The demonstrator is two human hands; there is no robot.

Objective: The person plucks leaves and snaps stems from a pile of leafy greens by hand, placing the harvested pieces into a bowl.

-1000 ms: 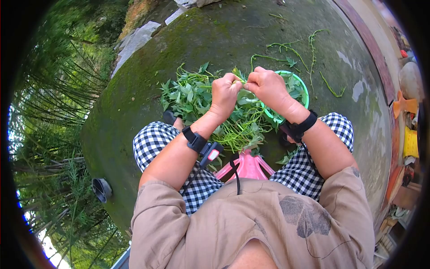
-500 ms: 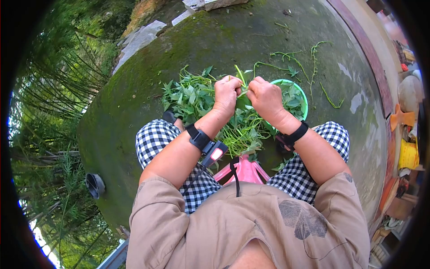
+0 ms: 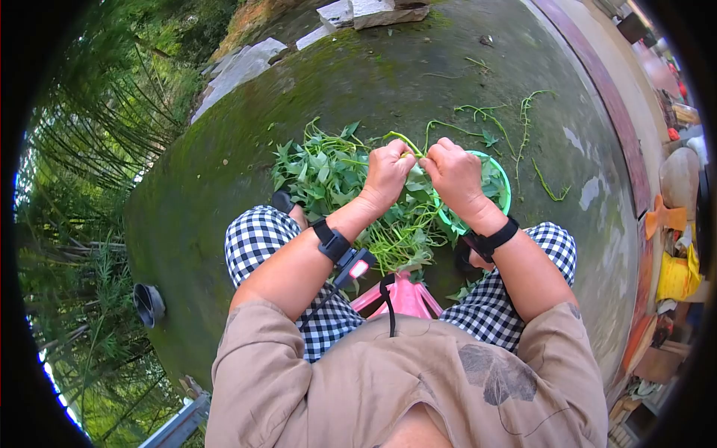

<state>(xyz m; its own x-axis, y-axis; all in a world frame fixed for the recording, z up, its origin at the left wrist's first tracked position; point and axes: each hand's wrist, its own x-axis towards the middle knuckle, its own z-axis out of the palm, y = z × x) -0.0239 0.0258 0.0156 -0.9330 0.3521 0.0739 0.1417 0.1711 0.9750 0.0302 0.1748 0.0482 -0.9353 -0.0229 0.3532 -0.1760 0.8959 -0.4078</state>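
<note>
My left hand is closed in a pinch on a green leafy-vegetable stem, whose pale end sticks out past the fingers. Close beside it, my right hand pinches the same stem, thumb and fingertips pressed together. A heap of leafy green vines lies on the ground to the left of and below my hands. Behind my right hand stands a round basin with a light-green rim, holding picked leaves. The right hand hides part of the basin.
Stripped stems lie scattered on the mossy concrete ground. A pink plastic object sits between my knees. Pale stone slabs line the far edge. A dark round container is at the left, household items at the right.
The stem between my hands has tilted from near upright to leaning left. Both hands have shifted slightly down and right in view, and the camera view has moved a little.
</note>
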